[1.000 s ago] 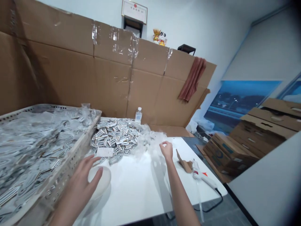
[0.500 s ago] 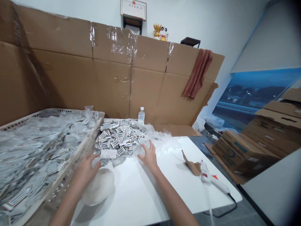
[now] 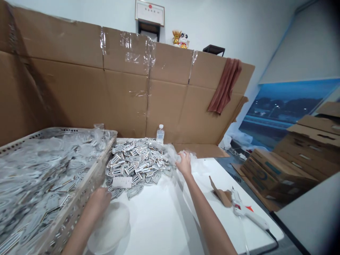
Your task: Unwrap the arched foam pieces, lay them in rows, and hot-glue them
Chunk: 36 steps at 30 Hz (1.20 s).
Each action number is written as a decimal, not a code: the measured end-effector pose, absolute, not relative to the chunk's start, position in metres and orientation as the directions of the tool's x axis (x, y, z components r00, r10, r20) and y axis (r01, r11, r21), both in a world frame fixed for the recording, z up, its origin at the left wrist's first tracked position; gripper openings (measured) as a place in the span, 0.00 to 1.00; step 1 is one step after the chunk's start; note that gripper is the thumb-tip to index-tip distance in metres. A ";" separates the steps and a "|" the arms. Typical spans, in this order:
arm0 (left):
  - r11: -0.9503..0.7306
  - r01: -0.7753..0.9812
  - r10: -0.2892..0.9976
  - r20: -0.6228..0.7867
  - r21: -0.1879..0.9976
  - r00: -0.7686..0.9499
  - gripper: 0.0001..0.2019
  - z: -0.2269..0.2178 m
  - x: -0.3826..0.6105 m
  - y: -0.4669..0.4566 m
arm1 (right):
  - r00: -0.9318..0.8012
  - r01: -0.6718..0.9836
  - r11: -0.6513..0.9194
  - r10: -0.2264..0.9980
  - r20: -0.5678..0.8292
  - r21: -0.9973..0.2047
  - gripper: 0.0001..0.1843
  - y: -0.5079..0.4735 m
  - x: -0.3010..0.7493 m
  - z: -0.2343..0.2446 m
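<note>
Over the table (image 3: 154, 216), the right grip (image 3: 184, 164) has shifted rightward to clear plastic (image 3: 171, 153).

A taped cardboard partition (image 3: 124, 95) crosses the frame, a reddish cloth (image 3: 225, 85) draped over its right end. Above it, top centre, hangs a framed certificate (image 3: 149, 12). A clear bottle (image 3: 160, 134) stands mid-frame; a glue gun (image 3: 249, 214) lies lower right, cardboard boxes (image 3: 276, 173) beyond.

Your pile of pieces (image 3: 139, 163) shows grey, white and dark stripes — left of it, a cream basket (image 3: 89, 182); behind it, brown cardboard (image 3: 122, 106); right of it, a white glue gun (image 3: 248, 214).
</note>
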State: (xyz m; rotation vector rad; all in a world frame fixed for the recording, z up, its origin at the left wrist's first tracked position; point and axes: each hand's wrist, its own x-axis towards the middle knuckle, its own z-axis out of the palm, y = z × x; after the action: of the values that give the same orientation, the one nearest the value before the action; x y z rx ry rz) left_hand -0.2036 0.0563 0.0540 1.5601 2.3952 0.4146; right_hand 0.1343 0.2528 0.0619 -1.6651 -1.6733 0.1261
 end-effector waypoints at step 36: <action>-0.248 0.748 0.967 0.204 0.615 0.153 0.18 0.070 0.113 0.360 | 0.642 0.230 0.039 0.745 0.182 -0.972 0.18 0.366 0.199 0.028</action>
State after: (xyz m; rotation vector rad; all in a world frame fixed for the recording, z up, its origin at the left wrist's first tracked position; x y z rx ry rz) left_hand 0.1131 0.3599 0.0698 2.0672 1.6392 0.8117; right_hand 0.1988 0.3657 0.0282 -1.5213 -0.8479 0.4776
